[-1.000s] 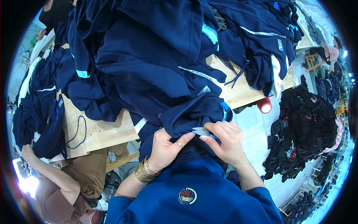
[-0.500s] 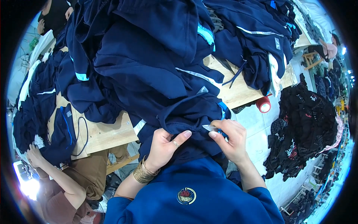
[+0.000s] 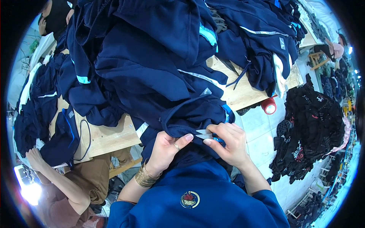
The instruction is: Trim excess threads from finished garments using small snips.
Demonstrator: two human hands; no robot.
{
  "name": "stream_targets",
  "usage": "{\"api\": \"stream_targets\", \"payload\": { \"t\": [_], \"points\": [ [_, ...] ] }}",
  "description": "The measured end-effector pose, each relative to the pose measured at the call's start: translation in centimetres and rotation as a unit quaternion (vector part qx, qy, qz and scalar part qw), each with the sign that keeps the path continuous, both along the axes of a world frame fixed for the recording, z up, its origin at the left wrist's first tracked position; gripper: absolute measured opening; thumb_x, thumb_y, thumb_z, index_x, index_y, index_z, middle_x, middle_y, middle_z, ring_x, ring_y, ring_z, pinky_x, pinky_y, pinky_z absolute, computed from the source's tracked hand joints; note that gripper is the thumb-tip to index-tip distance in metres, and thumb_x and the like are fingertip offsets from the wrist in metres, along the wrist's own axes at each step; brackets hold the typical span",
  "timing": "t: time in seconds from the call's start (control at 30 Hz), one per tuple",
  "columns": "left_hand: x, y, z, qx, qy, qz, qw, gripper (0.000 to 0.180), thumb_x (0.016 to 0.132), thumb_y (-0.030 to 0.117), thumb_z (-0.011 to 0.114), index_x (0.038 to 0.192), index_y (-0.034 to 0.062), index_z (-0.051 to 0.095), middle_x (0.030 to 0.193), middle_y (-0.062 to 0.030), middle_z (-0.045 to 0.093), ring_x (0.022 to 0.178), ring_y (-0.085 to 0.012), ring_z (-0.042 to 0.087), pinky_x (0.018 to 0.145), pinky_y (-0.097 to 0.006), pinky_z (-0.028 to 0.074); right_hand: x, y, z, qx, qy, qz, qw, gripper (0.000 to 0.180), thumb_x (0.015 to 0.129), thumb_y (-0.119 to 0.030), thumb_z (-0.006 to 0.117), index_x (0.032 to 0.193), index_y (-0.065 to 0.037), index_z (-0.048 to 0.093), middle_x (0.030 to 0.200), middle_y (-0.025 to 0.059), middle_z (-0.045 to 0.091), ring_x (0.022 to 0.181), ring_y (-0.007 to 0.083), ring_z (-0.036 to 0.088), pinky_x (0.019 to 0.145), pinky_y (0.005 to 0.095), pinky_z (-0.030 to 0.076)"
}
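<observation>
— Snips, small and metal, sit in the right hand, blades pointing left toward the other hand.

— And the left hand?

— Closed on the hem of the navy garment, thumb stretched out along the fold, pinching the cloth just left of the blade tips. The right hand's fingers are curled tight about the snips' blue grip.

— Where does the garment lie?

— It hangs off the near edge of the wooden table, straight down toward the person's chest. The bunched hem runs left to right, the same line as the blades, so the tips meet it end-on. The right hand is the nearer one to the cutting spot; the left only holds the cloth taut beside it.

— Anything else about?

— More navy clothing heaped across the table. Right of the table, a red thread cone on the floor and a pile of black garments. Left of the table, another person's arm reaches in.
</observation>
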State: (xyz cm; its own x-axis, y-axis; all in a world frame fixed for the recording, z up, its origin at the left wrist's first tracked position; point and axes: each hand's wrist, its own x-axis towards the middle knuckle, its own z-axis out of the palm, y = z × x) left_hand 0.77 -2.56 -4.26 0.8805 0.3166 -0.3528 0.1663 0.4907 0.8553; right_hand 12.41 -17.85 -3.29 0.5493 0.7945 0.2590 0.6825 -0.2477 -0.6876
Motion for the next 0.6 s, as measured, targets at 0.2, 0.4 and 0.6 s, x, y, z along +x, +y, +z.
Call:
{"api": "stream_targets", "payload": {
  "t": [0.2,0.4,0.6],
  "points": [
    [-0.1,0.0,0.1,0.013,-0.009,-0.01,1.0,0.016,0.082,0.011,0.061,0.093,-0.0018,0.063,0.087,-0.0044,0.063,0.079,-0.0068,0.054,0.073,-0.022,0.044,-0.1,0.2,0.0,0.004,-0.015,0.005,1.0,0.023,0.074,-0.028,0.065,0.083,-0.006,0.06,0.069,0.0034,0.059,0.056,0.0159,0.052,0.051,0.0272,0.034],
    [-0.1,0.0,0.0,0.011,-0.01,-0.015,1.0,0.016,0.082,0.011,0.061,0.092,-0.0017,0.063,0.087,-0.0043,0.063,0.079,-0.0067,0.054,0.073,-0.022,0.044,0.3,0.1,-0.3,-0.001,-0.024,0.003,1.0,0.024,0.073,-0.028,0.066,0.084,-0.007,0.06,0.07,0.0035,0.059,0.056,0.0157,0.051,0.051,0.0267,0.034],
    [-1.3,1.1,-1.6,0.02,0.03,0.011,0.999,0.017,0.081,0.013,0.063,0.089,-0.0015,0.063,0.084,-0.0044,0.063,0.076,-0.008,0.056,0.073,-0.022,0.044,4.6,-2.3,-1.5,0.094,0.144,-0.179,0.969,0.028,0.073,-0.018,0.065,0.097,-0.005,0.057,0.082,0.0045,0.059,0.065,0.0097,0.05,0.058,0.0212,0.038]
  ]
}}
